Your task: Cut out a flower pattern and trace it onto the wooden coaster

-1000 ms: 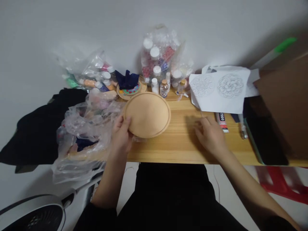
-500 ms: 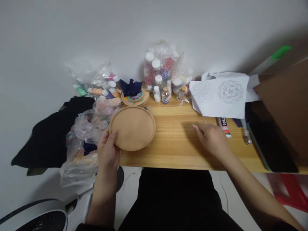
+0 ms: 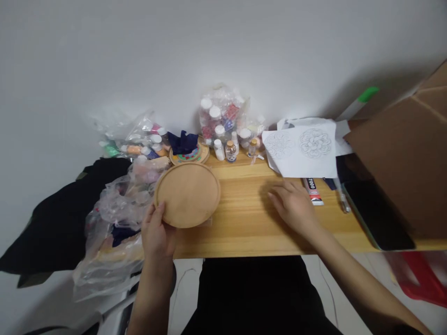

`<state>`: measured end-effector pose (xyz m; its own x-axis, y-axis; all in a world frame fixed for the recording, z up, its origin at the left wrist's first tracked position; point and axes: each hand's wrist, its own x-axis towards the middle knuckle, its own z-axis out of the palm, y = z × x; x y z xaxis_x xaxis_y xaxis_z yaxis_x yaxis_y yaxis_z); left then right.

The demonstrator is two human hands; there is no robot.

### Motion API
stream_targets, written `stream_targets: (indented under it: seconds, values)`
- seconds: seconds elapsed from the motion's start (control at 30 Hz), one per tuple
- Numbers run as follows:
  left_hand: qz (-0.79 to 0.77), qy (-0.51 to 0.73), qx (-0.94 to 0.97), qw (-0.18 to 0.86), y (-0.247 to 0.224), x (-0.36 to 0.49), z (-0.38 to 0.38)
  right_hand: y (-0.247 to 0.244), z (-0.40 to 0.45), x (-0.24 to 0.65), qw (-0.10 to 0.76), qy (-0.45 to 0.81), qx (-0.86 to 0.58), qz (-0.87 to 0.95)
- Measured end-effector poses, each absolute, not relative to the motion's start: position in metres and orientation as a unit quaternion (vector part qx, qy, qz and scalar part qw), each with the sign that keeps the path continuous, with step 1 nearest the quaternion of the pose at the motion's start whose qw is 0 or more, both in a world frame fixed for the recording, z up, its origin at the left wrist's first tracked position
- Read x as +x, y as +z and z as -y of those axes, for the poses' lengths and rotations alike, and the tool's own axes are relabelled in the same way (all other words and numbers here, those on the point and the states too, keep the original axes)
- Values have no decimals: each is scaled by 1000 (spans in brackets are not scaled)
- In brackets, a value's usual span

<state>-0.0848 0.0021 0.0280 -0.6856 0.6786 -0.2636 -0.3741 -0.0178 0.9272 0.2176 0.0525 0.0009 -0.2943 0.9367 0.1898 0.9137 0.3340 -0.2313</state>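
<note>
My left hand [image 3: 158,232] grips the left edge of a round wooden plate [image 3: 188,195] with a raised rim, thumb on top. The plate is tilted toward me above the left part of the wooden table [image 3: 240,223]. My right hand [image 3: 291,204] is palm down at the tabletop with its fingers stretched out and nothing visible in them. Just right of it lies a glue tube [image 3: 314,191] marked 7000. Beyond the fingers is a white sheet [image 3: 300,149] with flower line drawings.
Small bottles [image 3: 231,151] and a plastic bag of jars [image 3: 220,116] stand by the wall. Decorated wooden discs [image 3: 206,156] lie behind the plate. Crumpled plastic bags [image 3: 115,200] and a black cloth [image 3: 66,218] fill the left. A phone [image 3: 379,216] and a cardboard box [image 3: 401,163] occupy the right.
My right hand has gone from a bent, raised pose to lying with fingers extended. The left hand still holds the plate. The camera view has shifted a little.
</note>
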Motion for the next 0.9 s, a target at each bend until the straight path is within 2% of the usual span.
stream_targets:
  seconds: [0.17,0.33,0.4,0.53,0.6,0.73,0.8,0.9]
  values:
    - [-589,692,120,398,29,-88,2,8,-57,214,123,109,-599,784]
    - [-606,615,131,487,22,-58,1,7,-54,212,227,333,-577,710]
    - [-594,587,159,526,16,-38,-5,5,-52,212,244,414,-550,683]
    - [-600,505,292,547,7,-6,-24,-4,-55,220,266,398,-578,661]
    - [-647,403,419,493,9,2,-31,-10,-58,228,270,360,-613,649]
    - [-716,123,620,298,21,11,-38,-16,-62,237,215,300,-652,662]
    - [-713,48,656,244,27,17,-40,-14,-62,235,164,245,-667,684]
    - [-707,-1,679,198,31,23,-44,-6,-61,230,72,168,-679,711]
